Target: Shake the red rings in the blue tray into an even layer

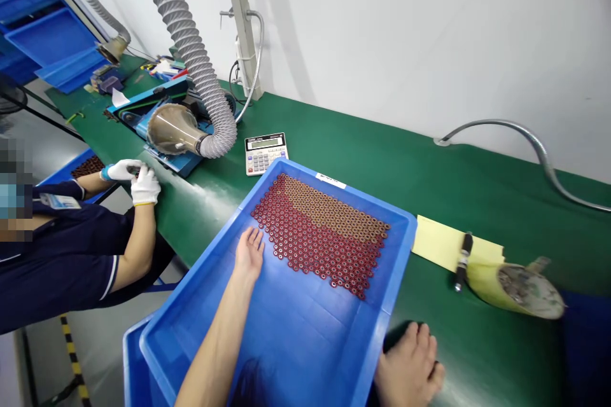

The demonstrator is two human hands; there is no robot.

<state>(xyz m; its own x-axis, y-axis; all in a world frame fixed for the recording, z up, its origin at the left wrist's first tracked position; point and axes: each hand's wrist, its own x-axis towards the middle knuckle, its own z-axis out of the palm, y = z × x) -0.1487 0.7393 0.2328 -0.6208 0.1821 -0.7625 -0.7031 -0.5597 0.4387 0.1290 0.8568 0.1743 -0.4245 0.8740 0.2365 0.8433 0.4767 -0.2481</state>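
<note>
While a person stands at a green-topped workbench [334, 140], their left hand [248, 254] lies flat and open on the floor of a blue plastic tray [205, 255], fingers slightly spread, holding nothing; a close-packed sheet of small red rings [319, 235] lies in the tray's far half, just off the fingertips at about 2 o'clock from that hand; its long axis runs roughly 10-to-4, and a band along the far edge looks copper-coloured; the left hand is clearly the nearer of the two; the right hand [408, 372] is outside the tray at about 4 o'clock, by the tray's wall, fingers loosely open, nothing visible in it; a white label [330, 180] sits on the tray's far rim, its print too small to read; a desk calculator [265, 154] stands beyond the tray at about 12 o'clock, no brand legible; a black marker pen [463, 261] lies on yellow paper [442, 243] at about 3 o'clock; a co-worker's white-gloved hands [146, 186] work at about 9 o'clock on a small dark item [134, 170], near a grey extraction hose [191, 57].
</note>
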